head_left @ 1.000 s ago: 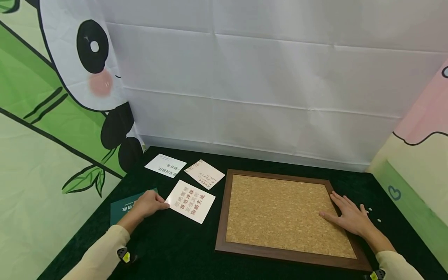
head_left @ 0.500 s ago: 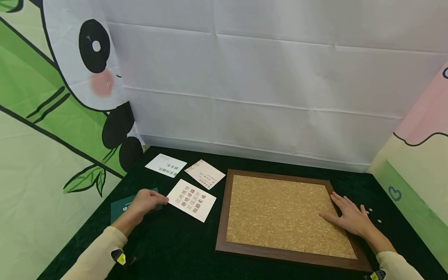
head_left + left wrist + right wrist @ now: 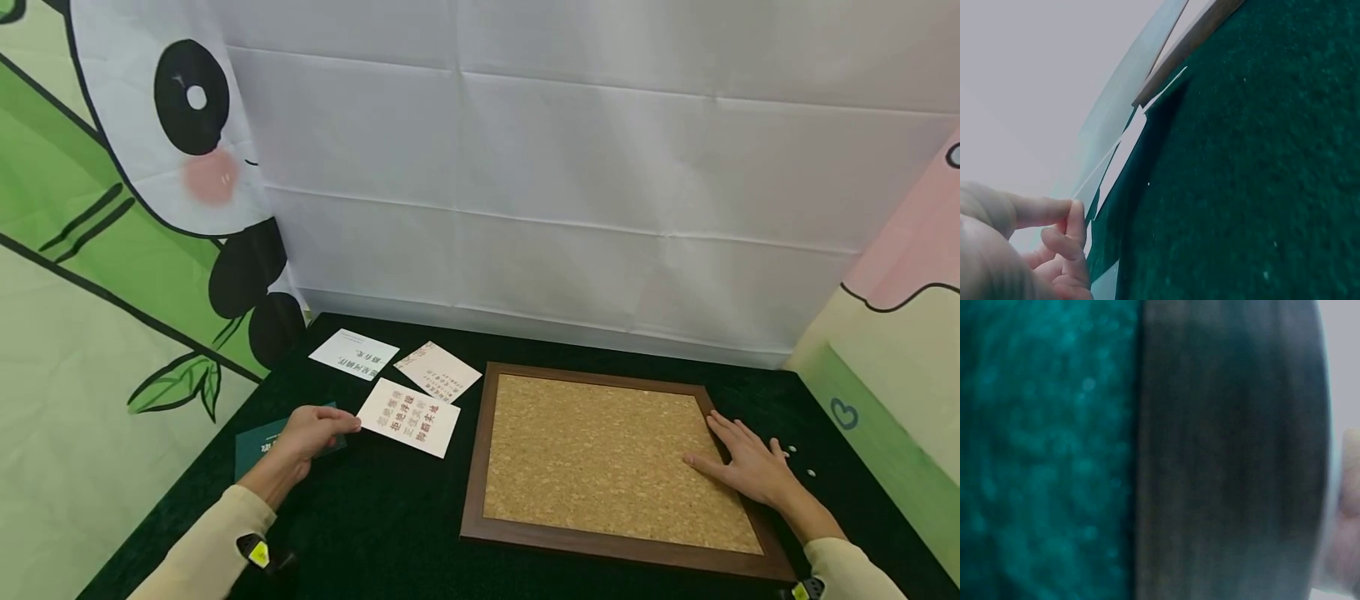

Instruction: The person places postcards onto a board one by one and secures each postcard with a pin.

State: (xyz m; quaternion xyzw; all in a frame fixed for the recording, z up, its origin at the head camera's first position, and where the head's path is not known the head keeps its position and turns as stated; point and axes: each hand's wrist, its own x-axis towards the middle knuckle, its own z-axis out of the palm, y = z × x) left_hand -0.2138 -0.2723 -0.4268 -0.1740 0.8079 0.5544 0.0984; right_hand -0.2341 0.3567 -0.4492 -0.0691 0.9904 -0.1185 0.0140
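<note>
My left hand (image 3: 311, 437) pinches the left corner of a white postcard (image 3: 408, 418) printed with Chinese characters. The postcard is held above the table, and its far edge overlaps a pale pink postcard (image 3: 435, 371) in the head view. In the left wrist view, the thumb and fingers of the left hand (image 3: 1035, 247) meet at the card's edge. Partly hidden under the left hand and forearm lies a dark green card (image 3: 255, 446). On the right, my right hand (image 3: 746, 467) rests spread on the right side of a wood-framed cork board (image 3: 592, 467).
Another white postcard (image 3: 354, 354) lies at the back left of the green cloth-covered table (image 3: 375, 533). Beside the right hand are a few small pale round pieces (image 3: 812, 473). White fabric (image 3: 525, 167) hangs behind the table.
The postcard in the left hand has tilted and its free end has swung up and back, now overlapping the pale pink postcard. The right hand has stayed on the frame.
</note>
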